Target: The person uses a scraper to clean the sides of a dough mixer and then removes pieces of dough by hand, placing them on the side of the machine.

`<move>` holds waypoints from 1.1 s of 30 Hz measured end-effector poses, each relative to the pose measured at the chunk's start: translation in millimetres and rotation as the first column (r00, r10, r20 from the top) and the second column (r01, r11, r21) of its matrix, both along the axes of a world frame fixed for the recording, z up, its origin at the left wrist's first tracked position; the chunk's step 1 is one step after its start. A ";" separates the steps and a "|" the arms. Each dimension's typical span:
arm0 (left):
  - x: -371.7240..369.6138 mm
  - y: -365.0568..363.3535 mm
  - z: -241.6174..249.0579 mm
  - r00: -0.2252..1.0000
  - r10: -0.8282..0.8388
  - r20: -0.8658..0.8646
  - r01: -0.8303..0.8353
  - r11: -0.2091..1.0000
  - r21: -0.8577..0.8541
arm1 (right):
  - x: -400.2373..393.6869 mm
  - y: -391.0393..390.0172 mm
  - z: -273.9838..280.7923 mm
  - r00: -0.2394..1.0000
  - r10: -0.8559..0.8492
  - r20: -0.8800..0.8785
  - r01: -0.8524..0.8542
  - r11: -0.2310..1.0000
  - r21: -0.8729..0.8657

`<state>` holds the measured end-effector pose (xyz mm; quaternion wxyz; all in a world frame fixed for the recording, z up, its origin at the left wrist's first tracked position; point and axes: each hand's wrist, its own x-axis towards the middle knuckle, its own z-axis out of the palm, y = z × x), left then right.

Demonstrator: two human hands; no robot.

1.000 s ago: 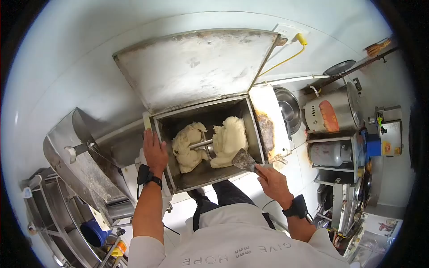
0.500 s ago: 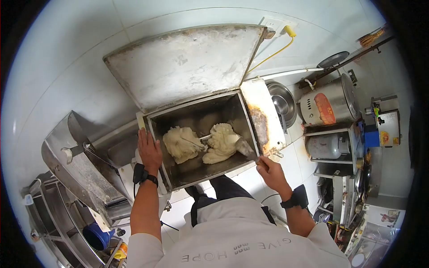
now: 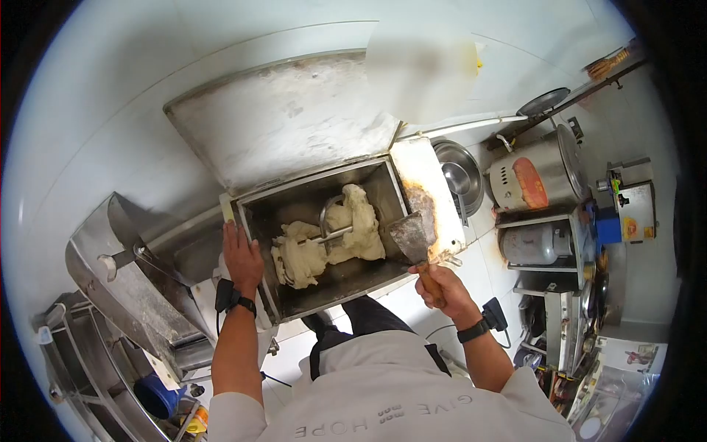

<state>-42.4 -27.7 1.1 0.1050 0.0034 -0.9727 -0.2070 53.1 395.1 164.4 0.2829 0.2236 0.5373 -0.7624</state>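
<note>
Pale dough (image 3: pixel 361 228) sits in two joined lumps around the metal mixing bar (image 3: pixel 324 237) inside an open steel dough mixer (image 3: pixel 346 293). My left hand (image 3: pixel 243 258) lies flat along the mixer's left rim, its fingers stretched out. In my right hand (image 3: pixel 451 293) is a scraper (image 3: pixel 414 234), gripped by its wooden handle. Its broad, stained blade points up and away from me, over the right rim. Blade and dough are apart. Behind the tub, the mixer's lid (image 3: pixel 287 110) stands raised.
A rusty white ledge (image 3: pixel 423 173) adjoins the mixer's right side. Beyond it are metal bowls (image 3: pixel 460 177), a big steel pot (image 3: pixel 526 173) and a gas cylinder (image 3: pixel 532 243). A steel machine with a curved chute (image 3: pixel 110 258) stands at the left, above a blue bucket (image 3: pixel 158 394).
The scraper has come up from beside the dough to the right rim, and its handle now shows. The dough has turned and changed shape around the bar. My left hand stays on the rim.
</note>
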 end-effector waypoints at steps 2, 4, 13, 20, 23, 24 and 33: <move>0.0 1.2 1.4 1.000 0.009 0.001 -0.009 1.000 0.026 | 0.0 -0.6 -6.9 1.000 -0.028 0.015 0.027 0.999 0.023; 0.8 -4.4 -6.5 0.999 -0.025 -0.036 0.025 1.000 0.010 | 1.7 0.4 -14.3 0.997 -0.077 0.024 0.076 0.996 0.052; 1.0 -2.9 -8.4 0.990 -0.106 -0.091 0.102 0.994 -0.047 | 13.7 14.9 -23.1 0.980 -0.199 0.017 0.187 0.941 0.281; -2.1 -15.2 -31.0 0.992 -0.125 -0.008 0.121 0.973 -0.199 | 57.5 41.2 -33.6 0.929 -0.366 -0.063 0.365 0.871 0.327; -11.7 -46.0 -77.9 0.975 -0.138 0.173 0.207 0.843 -0.496 | 94.0 46.8 -34.5 0.895 -0.423 -0.143 0.444 0.811 0.381; -13.3 -47.1 -83.1 0.962 -0.160 0.223 0.267 0.737 -0.621 | 107.5 48.1 -35.1 0.873 -0.468 -0.139 0.482 0.780 0.398; 19.3 52.7 86.4 0.812 -0.194 0.550 0.484 -0.303 -0.821 | 313.2 57.7 -6.0 0.513 -0.828 -0.227 0.745 0.299 0.596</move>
